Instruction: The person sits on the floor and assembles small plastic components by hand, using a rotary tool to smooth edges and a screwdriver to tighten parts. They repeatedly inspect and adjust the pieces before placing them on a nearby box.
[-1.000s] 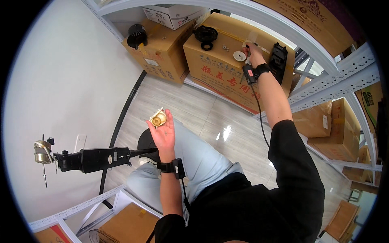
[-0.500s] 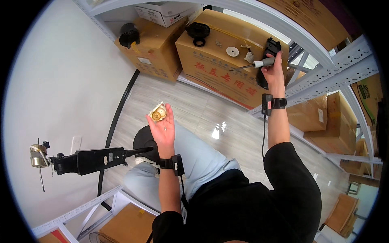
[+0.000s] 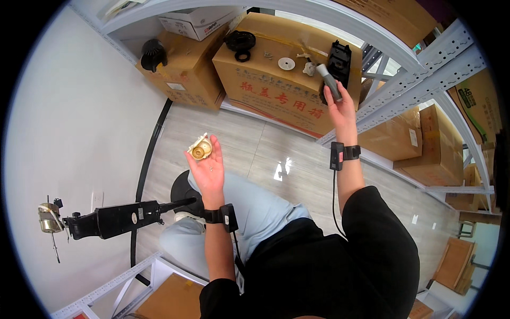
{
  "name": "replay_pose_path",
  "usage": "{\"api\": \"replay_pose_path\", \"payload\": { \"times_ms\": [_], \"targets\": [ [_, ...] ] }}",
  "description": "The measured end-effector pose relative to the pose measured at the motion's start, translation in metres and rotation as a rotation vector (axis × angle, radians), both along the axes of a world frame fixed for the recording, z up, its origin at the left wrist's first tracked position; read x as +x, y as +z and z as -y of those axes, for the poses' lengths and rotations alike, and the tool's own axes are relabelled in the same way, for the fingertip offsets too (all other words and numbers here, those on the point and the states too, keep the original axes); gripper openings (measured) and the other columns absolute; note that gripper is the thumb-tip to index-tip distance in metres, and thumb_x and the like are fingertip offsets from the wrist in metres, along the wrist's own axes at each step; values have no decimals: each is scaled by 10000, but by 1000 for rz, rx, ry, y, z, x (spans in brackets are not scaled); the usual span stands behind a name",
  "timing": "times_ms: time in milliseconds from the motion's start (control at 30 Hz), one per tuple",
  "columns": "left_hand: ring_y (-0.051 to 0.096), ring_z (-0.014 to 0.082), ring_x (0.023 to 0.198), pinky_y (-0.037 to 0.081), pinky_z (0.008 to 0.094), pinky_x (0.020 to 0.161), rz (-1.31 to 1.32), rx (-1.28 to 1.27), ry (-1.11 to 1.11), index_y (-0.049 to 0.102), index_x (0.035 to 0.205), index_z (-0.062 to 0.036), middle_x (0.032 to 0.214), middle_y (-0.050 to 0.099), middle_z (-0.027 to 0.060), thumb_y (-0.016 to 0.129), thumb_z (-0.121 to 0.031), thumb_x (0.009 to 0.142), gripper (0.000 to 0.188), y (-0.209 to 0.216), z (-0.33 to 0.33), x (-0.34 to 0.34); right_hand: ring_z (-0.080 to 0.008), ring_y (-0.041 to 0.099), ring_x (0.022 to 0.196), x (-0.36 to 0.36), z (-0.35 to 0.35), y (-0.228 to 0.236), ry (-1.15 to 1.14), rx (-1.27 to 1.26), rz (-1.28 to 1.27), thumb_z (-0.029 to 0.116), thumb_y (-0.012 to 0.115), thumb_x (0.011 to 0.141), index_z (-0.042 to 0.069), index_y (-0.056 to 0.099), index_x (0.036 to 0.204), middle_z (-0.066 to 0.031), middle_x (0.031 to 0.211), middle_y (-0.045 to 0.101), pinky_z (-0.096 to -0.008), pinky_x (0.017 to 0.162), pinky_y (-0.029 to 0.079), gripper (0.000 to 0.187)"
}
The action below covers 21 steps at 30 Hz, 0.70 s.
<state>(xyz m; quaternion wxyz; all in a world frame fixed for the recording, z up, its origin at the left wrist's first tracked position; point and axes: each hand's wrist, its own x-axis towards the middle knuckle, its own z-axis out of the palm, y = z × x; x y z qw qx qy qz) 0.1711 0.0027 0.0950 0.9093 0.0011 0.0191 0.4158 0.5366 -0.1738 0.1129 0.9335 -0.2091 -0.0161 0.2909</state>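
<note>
My left hand [image 3: 208, 176] is palm up, cradling a cream plastic gear housing [image 3: 201, 149] with a round yellowish recess between thumb and fingers. A tiny metal piece, perhaps a screw, lies on that palm. Over at the right, my right hand [image 3: 340, 105] grips the grey handle of a screwdriver [image 3: 330, 84]; its shaft is blurred and points up over the carton. Close to it are a black elongated plastic housing [image 3: 339, 59], a small whitish part [image 3: 309, 68] and a white disc [image 3: 286, 64].
On the same carton [image 3: 271, 90] lie a black round cover [image 3: 240, 40], a black ring [image 3: 242, 56] and small screws [image 3: 268, 55]. A black domed shell [image 3: 153, 55] sits on the left carton. A black stand [image 3: 114, 217] with a bare motor [image 3: 49, 218] leans beside my left forearm. Metal shelving [image 3: 393, 98] runs along the right.
The screwdriver has swung from pointing left to pointing up as my right hand turned. My left hand still holds the gear housing. The whole view has shifted slightly.
</note>
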Motion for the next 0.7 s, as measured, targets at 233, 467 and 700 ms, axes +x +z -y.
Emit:
{"api": "replay_pose_path", "payload": {
  "times_ms": [233,467,700],
  "targets": [
    [466,363,1242,412,460,1066,30,9,0,391,1319,69,1327,480,216,490,-425,962,618,-7,-2,-4,-230,618,995,27,23,-2,-3,-340,209,178,607,911,-69,549,1136,-123,1030,622,-326,827,528,339],
    [462,368,1246,413,466,1065,37,1,-23,384,1327,61,1335,473,215,502,-427,957,624,-3,0,6,-277,666,910,77,-2,-17,-490,-1389,795,359,664,778,30,614,1165,-135,985,689,-368,790,509,510],
    [462,346,1247,424,463,1057,2,-8,12,390,1319,45,1323,476,195,476,-466,960,630,5,1,0,-381,642,926,80,-18,-14,-461,-1777,1123,386,660,748,40,625,1074,-220,938,679,-438,822,504,476]
  ]
}}
